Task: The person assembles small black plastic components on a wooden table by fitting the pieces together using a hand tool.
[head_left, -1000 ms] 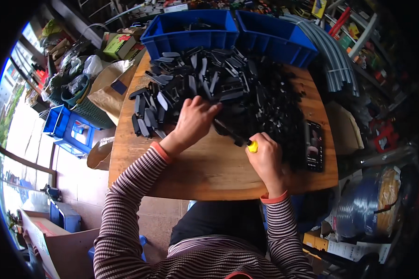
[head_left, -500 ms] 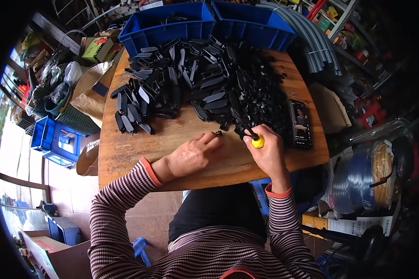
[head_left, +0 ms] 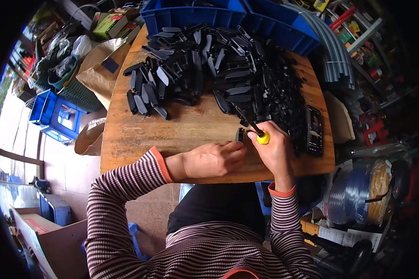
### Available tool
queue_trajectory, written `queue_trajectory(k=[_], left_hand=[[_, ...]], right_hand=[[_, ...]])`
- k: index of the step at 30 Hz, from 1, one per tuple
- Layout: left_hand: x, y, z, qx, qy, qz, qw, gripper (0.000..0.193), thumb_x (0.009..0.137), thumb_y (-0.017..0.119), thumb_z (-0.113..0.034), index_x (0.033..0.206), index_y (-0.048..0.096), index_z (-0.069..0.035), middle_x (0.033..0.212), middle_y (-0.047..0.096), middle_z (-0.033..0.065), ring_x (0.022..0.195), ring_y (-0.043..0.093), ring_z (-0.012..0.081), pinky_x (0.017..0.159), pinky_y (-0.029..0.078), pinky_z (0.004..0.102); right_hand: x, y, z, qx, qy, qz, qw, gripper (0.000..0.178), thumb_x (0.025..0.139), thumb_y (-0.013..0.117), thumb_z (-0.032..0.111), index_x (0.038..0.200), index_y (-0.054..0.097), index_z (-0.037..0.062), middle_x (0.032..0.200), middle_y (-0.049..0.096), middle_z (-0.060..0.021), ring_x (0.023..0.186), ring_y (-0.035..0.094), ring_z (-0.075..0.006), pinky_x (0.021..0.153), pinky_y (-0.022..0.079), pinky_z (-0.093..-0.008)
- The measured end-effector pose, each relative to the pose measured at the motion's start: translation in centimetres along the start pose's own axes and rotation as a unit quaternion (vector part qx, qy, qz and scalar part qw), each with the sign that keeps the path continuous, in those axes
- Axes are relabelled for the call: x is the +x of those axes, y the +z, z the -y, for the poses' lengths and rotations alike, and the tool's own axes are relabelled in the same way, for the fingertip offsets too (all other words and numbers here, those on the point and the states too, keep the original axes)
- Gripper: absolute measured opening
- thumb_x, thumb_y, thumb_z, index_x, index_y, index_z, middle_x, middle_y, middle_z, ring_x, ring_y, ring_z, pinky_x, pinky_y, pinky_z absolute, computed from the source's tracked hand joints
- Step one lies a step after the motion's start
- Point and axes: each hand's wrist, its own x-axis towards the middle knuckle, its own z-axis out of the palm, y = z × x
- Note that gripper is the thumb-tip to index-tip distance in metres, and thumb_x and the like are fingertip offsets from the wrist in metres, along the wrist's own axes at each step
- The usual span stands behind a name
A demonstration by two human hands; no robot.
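My left hand is closed near the table's front edge, its fingers curled around the lower end of a small black plastic part that sticks up past the fingertips. Just to the right, my right hand grips what looks like a screwdriver, with a yellow butt end and a dark, thin front reaching up and left. Its thumb and forefinger come close to the plastic part; whether they touch it I cannot tell. Beyond both hands lies a big heap of black plastic parts, many of them long and flat.
The wooden table bears the heap. Two blue bins stand at its far edge. A phone with a lit screen lies to the right. Brown paper bags are on the left, and wrapped coils on the right.
Both hands have shifted right, the left more, so they are closer together. The black part now shows more clearly above my left fingers. The whole view has also shifted.
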Motion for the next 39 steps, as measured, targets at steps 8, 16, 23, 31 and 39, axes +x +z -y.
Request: queue_trajectory(k=[8, 16, 23, 31, 39], left_hand=[[-0.1, -0.2, -0.2, -0.029, -0.015, 0.024, 0.999, 0.031, 0.074, 0.061, -0.012, 0.102, 0.061, 0.000, 0.121, 0.058, 0.0169, 0.116, 0.057, 0.0292, 0.083, 0.057, 0.0316], [-0.1, 0.3, 0.0, -0.007, -0.016, -0.031, 0.999, 0.022, 0.074, 0.061, -0.015, 0.092, 0.062, -0.003, 0.098, 0.055, 0.0070, 0.097, 0.056, 0.0180, 0.065, 0.056, 0.0254], [-0.2, -0.1, -0.1, -0.082, -0.024, 0.014, 0.996, 0.028, 0.071, 0.062, -0.014, 0.095, 0.060, -0.001, 0.110, 0.058, 0.0133, 0.104, 0.060, 0.0254, 0.080, 0.057, 0.0307], [-0.3, 0.0, -0.3, -0.064, -0.023, 0.015, 0.998, 0.030, 0.070, 0.062, -0.015, 0.097, 0.059, -0.001, 0.100, 0.055, 0.0096, 0.103, 0.059, 0.0238, 0.078, 0.057, 0.0297], [-0.2, 0.2, -0.2, -0.069, -0.031, 0.019, 0.997, 0.028, 0.070, 0.062, -0.015, 0.095, 0.059, -0.002, 0.102, 0.056, 0.0084, 0.102, 0.058, 0.0232, 0.077, 0.058, 0.0294]], right_hand=[[0.9, 1.3, -0.7, -0.015, -0.055, 0.056, 0.997, 0.021, 0.072, 0.068, -0.007, 0.089, 0.060, 0.0028, 0.083, 0.061, -0.0125, 0.072, 0.063, -0.0333, 0.060, 0.050, -0.0373], [0.7, 1.8, -0.4, -0.031, -0.078, 0.075, 0.994, 0.025, 0.068, 0.066, -0.010, 0.088, 0.059, 0.0036, 0.083, 0.060, -0.0118, 0.074, 0.063, -0.0326, 0.062, 0.050, -0.0383], [1.2, 1.3, -0.2, -0.073, -0.111, 0.122, 0.984, 0.026, 0.066, 0.066, -0.010, 0.086, 0.057, 0.0032, 0.084, 0.057, -0.0115, 0.074, 0.062, -0.0329, 0.061, 0.050, -0.0404], [1.3, 1.9, 0.7, -0.128, -0.098, 0.111, 0.981, 0.023, 0.066, 0.065, -0.010, 0.079, 0.052, 0.0027, 0.080, 0.054, -0.0130, 0.073, 0.061, -0.0349, 0.061, 0.050, -0.0428], [2.6, 1.4, 0.6, -0.142, -0.129, 0.155, 0.969, 0.020, 0.066, 0.066, -0.009, 0.080, 0.055, 0.0004, 0.080, 0.055, -0.0143, 0.072, 0.062, -0.0361, 0.060, 0.050, -0.0430]])
